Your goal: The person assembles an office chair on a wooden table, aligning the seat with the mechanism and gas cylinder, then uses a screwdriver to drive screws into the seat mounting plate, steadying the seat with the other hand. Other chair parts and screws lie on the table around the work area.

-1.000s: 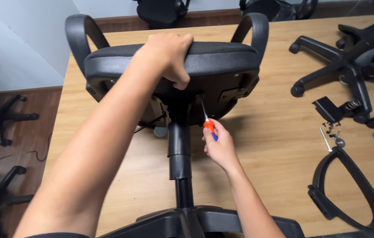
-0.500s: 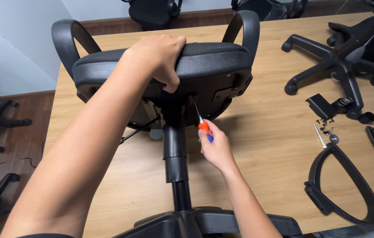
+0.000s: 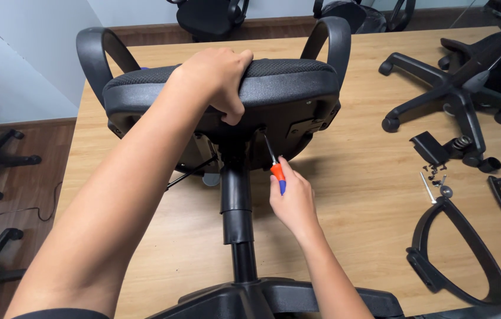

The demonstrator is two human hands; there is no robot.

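Observation:
A black office chair lies tipped on a wooden table, its padded seat on edge facing me and its gas column running down toward the base. My left hand grips the seat's upper edge, fingers curled over it. My right hand holds a screwdriver with an orange and blue handle; its metal tip reaches up to the underside plate of the seat, just right of the column. Both armrests stick up behind the seat.
A second chair base with castors lies at the right. Near it are a black bracket, loose screws and a detached armrest loop. More chair parts stand on the floor at the left and beyond the table.
The view has shifted slightly, so the chair sits a little further left. Both hands keep the same hold, with the screwdriver tip staying under the seat.

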